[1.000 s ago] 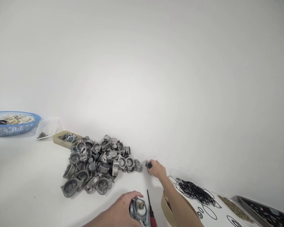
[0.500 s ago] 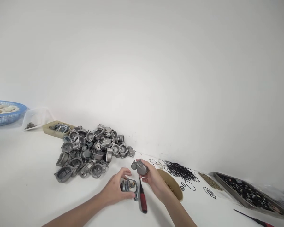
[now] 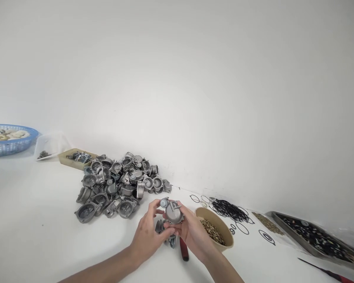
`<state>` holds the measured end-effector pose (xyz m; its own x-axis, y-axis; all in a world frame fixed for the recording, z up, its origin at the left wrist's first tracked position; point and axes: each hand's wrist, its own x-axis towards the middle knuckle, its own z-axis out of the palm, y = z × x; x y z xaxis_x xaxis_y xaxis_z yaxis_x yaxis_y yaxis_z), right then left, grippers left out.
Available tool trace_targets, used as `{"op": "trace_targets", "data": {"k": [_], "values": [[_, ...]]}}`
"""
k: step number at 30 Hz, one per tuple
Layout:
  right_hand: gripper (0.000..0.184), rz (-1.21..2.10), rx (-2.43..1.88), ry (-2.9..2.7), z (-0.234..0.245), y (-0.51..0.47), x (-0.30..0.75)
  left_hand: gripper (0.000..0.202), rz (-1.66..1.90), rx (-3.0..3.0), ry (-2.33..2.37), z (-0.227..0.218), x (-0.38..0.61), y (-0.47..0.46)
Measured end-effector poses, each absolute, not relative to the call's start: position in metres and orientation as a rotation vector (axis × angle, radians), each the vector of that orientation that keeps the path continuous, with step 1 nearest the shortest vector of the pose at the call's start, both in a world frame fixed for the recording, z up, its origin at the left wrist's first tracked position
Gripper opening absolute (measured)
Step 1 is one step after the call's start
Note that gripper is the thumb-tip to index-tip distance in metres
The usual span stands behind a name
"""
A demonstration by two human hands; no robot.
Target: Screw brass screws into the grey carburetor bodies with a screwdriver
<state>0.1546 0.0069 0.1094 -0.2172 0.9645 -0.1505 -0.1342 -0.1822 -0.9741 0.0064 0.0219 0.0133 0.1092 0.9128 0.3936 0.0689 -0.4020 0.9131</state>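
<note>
My right hand [image 3: 193, 230] grips a grey metal carburetor float bowl [image 3: 174, 213], its rounded outside turned up. My left hand [image 3: 147, 232] closes on the same bowl from the left, with the thumb below it and the fingers at its round knob. Beneath the hands, a carburetor body [image 3: 172, 241] rests on the white table, mostly hidden by them. A screwdriver's red handle [image 3: 183, 249] sticks out just under my right hand; its shaft is covered.
Many similar bowls [image 3: 125, 208] are heaped at the left. A tan bowl of brass parts [image 3: 230, 239], black rubber rings [image 3: 230, 210] and a dark tray [image 3: 297, 240] are at the right. Another screwdriver [image 3: 321, 269] lies near the front right. Far left stands a blue basket [image 3: 11, 148].
My left hand has left the carburetor body and come up to the bowl in my right hand. The bowl has turned and moved slightly down. The view has shifted a little left.
</note>
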Motion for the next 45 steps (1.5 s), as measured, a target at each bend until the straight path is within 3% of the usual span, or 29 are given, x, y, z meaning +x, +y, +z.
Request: {"op": "trace_targets", "data": {"k": [11, 20, 29, 37, 45], "values": [[0.063, 1.639, -1.014, -1.199, 0.102, 0.0, 0.159, 0.087, 1.403, 1.65, 0.797, 0.018, -0.01, 0.034], [0.079, 1.804, -1.054, -1.191, 0.101, -0.006, 0.182, 0.082, 1.307, 1.761, 0.655, 0.021, -0.022, 0.045], [0.112, 1.46, -1.244, -1.641, 0.081, -0.006, 0.203, 0.093, 1.129, 1.692, 0.735, 0.017, -0.022, 0.051], [0.097, 1.343, -1.363, -1.669, 0.072, -0.009, 0.205, 0.089, 1.136, 2.024, 0.865, 0.017, -0.02, 0.047], [0.105, 1.353, -1.4, -1.605, 0.068, -0.013, 0.201, 0.091, 1.104, 2.048, 0.934, 0.018, -0.025, 0.049]]}}
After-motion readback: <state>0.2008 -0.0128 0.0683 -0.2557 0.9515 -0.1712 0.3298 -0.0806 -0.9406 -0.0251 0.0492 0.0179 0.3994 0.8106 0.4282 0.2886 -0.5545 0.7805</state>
